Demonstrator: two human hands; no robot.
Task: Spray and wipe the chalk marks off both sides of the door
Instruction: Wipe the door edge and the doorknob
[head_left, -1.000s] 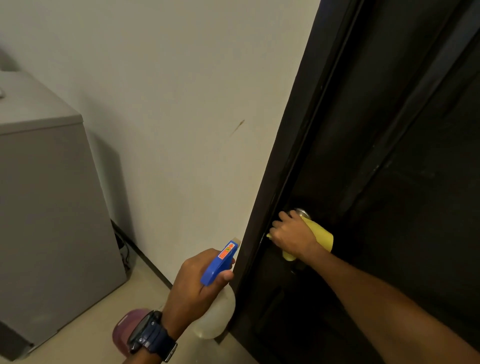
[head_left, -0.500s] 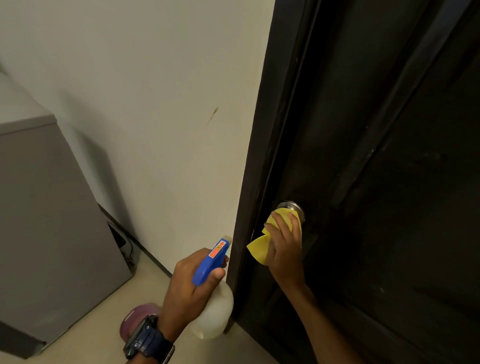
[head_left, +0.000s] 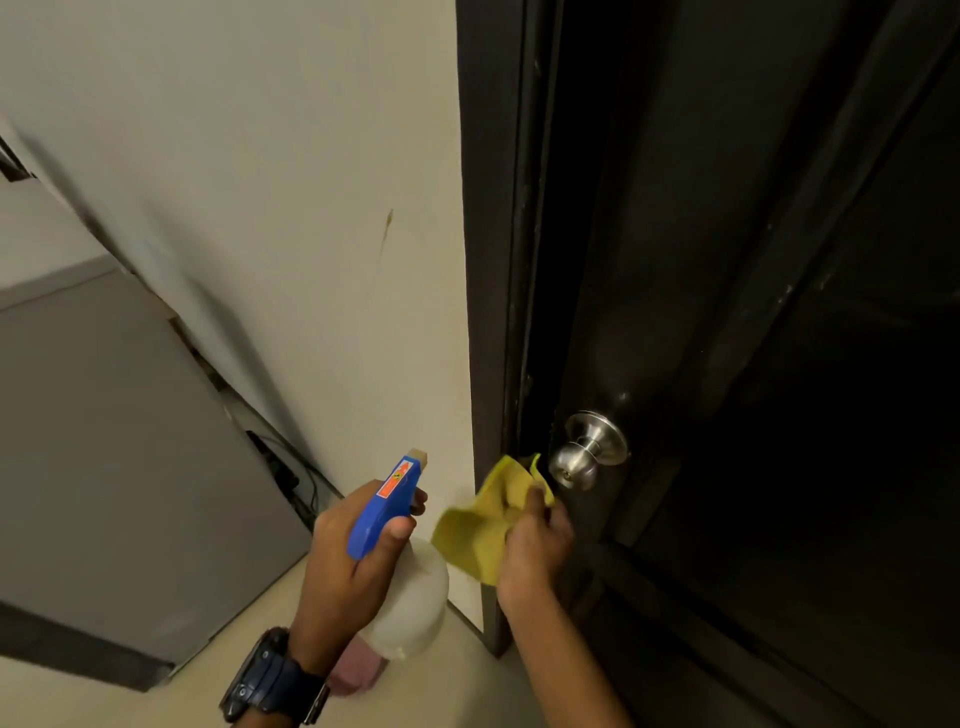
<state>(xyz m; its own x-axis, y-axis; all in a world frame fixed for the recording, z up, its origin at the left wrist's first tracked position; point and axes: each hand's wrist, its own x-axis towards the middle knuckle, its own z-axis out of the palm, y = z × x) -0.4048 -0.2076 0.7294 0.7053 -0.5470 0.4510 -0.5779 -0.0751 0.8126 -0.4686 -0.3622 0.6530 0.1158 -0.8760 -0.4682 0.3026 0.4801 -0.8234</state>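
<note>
The dark brown door (head_left: 753, 260) fills the right half of the view, with a round steel knob (head_left: 584, 457) near its left edge. A few faint pale specks show on its panel. My right hand (head_left: 535, 540) grips a crumpled yellow cloth (head_left: 478, 530) just below and left of the knob, apart from it. My left hand (head_left: 358, 561) holds a spray bottle (head_left: 410, 597) with a white body and a blue trigger head, nozzle pointing up toward the wall by the door frame.
A cream wall (head_left: 260, 182) lies left of the dark door frame (head_left: 488, 312). A grey cabinet (head_left: 104, 441) stands at the left, with cables behind it. A pinkish object (head_left: 353, 675) sits on the floor under my left wrist.
My right hand has come off the knob with the cloth and dropped lower left, baring the knob. The view has swung left to right; the left hand keeps the bottle.
</note>
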